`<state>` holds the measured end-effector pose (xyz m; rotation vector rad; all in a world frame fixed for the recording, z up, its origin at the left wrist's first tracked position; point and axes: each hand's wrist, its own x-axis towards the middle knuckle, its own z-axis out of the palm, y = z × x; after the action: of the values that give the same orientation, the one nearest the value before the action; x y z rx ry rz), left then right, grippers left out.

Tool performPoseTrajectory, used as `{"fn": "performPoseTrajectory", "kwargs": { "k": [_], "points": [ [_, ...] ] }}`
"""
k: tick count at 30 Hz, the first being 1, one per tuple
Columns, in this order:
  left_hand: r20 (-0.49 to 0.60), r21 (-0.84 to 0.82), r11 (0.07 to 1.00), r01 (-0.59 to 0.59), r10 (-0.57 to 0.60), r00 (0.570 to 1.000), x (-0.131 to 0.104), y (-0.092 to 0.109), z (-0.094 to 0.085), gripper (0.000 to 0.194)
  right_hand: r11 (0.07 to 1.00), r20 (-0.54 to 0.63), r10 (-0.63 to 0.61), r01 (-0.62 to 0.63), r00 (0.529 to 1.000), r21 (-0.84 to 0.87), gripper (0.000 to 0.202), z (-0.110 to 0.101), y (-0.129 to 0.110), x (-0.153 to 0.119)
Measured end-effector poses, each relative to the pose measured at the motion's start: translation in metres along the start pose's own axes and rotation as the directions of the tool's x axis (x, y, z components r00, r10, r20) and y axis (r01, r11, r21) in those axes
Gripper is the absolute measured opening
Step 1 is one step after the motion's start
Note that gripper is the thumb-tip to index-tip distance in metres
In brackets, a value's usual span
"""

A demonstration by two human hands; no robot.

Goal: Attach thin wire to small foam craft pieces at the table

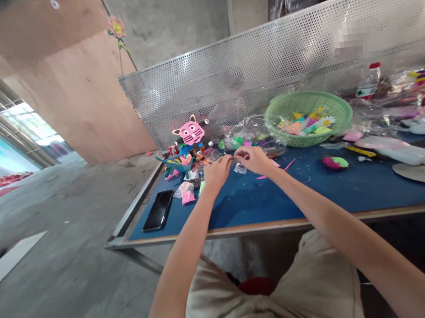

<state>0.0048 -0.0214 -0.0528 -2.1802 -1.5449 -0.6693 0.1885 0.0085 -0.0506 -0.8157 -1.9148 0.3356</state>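
Over the blue tabletop [256,210] my left hand [218,171] and my right hand [252,159] meet with their fingertips close together. Both hands are closed in a pinch. Something small and dark seems to sit between the fingertips, too small to name. Just beyond them lie clear plastic wrappers [241,168] and green clay pieces [237,141]. To the left of my left hand stands a clay figure with a pink cat face [192,132], among other colourful clay shapes. A thin pink tool [289,165] rests right of my right hand.
A black phone [158,210] lies near the table's left end, beside a bag of pink clay [188,196]. Behind stands a green basket [311,141] holding clay pieces. To the right are a yellow cutter [361,151], a white bottle [397,149] and a red-capped bottle [370,81]. A perforated metal panel [197,87] borders the back.
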Motion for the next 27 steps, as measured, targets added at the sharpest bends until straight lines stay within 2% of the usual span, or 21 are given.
{"fn": "performPoseTrajectory", "kwargs": {
  "k": [5, 15, 21, 27],
  "points": [
    [-0.019, 0.012, 1.0, -0.027, 0.027, 0.999, 0.0, -0.001, 0.002, 0.034, 0.998, 0.019, 0.057, -0.058, 0.998, 0.008, 0.014, 0.0, 0.002, 0.001],
    [-0.014, -0.027, 0.992, -0.127, 0.126, 0.992, 0.003, -0.012, 0.007, 0.036, 0.992, 0.041, 0.081, -0.076, 0.996, -0.104, 0.014, -0.001, -0.001, 0.001],
    [-0.018, -0.024, 0.991, -0.133, 0.132, 0.991, 0.003, -0.011, 0.005, 0.039, 0.98, 0.008, 0.121, -0.119, 0.993, -0.159, 0.011, 0.0, -0.006, 0.0],
    [-0.05, -0.029, 0.993, -0.116, 0.114, 0.992, 0.001, -0.007, 0.0, 0.04, 0.99, -0.005, 0.108, -0.108, 0.994, -0.092, 0.012, 0.003, -0.01, 0.0]
  ]
}}
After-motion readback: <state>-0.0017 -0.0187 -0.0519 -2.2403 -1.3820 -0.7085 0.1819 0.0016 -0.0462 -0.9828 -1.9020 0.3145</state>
